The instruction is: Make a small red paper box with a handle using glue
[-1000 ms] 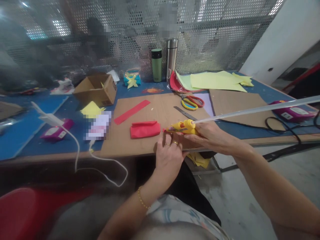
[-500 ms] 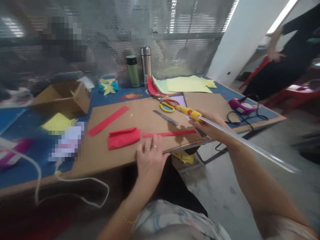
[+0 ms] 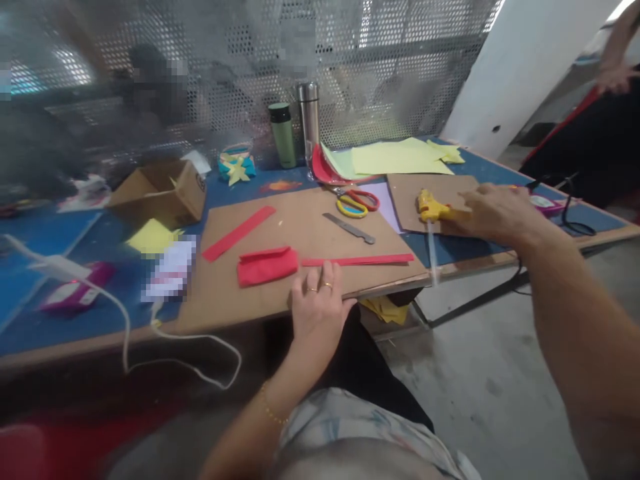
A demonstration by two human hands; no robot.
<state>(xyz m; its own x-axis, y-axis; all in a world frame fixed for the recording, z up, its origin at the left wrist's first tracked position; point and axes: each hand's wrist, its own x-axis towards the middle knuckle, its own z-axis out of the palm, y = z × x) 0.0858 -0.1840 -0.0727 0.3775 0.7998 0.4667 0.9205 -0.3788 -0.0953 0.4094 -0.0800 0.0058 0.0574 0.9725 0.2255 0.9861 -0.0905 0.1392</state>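
My left hand (image 3: 317, 310) rests at the front edge of the cardboard mat (image 3: 215, 303), its fingers lying flat and touching the near side of a thin folded red strip (image 3: 370, 260). My right hand (image 3: 493, 210) is at the right, closed around the handle of a yellow glue gun (image 3: 429, 207); part of the handle is hidden. A clear glue stick (image 3: 433, 257) sticks out of the gun toward me, past the table edge. Left of the strip lies a folded red piece (image 3: 267, 268), and beyond it a flat red strip (image 3: 240, 233).
A metal blade (image 3: 350, 228) and scissors (image 3: 355, 202) lie on the mat. Behind stand a green bottle (image 3: 283, 137), a steel flask (image 3: 309, 117) and yellow sheets (image 3: 400, 157). An open carton (image 3: 160, 193) and white cable (image 3: 200, 338) are left. A person stands far right.
My right hand has moved right with the glue gun, over the smaller cardboard, and the glue stick has swung round toward the table edge. My left hand stays by the red strip.
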